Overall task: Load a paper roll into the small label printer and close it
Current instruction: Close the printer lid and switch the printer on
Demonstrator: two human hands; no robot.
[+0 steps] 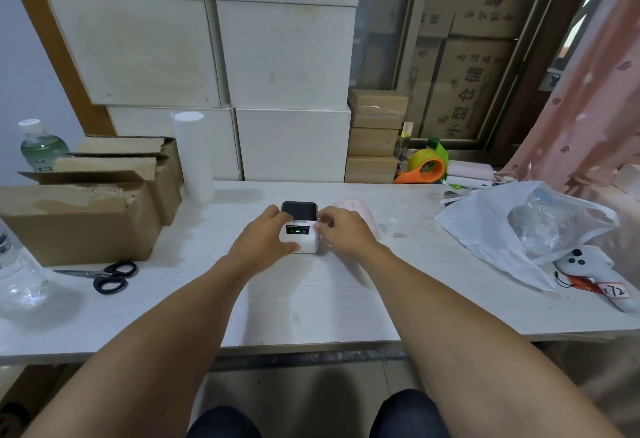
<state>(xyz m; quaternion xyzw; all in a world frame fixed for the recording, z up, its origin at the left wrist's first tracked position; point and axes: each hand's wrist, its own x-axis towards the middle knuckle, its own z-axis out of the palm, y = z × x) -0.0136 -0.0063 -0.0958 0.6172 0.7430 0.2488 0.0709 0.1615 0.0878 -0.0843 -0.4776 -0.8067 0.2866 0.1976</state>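
The scissors (104,275) with black handles lie flat on the white counter (311,306). Just behind the scissors stands an open cardboard box (79,216), and behind this box a green-tinted bottle (40,146) stands upright. Far to the right of the scissors, a white plastic bag (512,229) lies crumpled on the counter. Beside this bag, on the side away from the scissors, rests a white controller (585,266). Far behind and to the right of the scissors is an orange tape dispenser (424,167).

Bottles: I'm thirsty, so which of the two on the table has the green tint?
The upright bottle with the white cap, standing behind the cardboard boxes at far left. The other bottle, at the near left edge, is clear.
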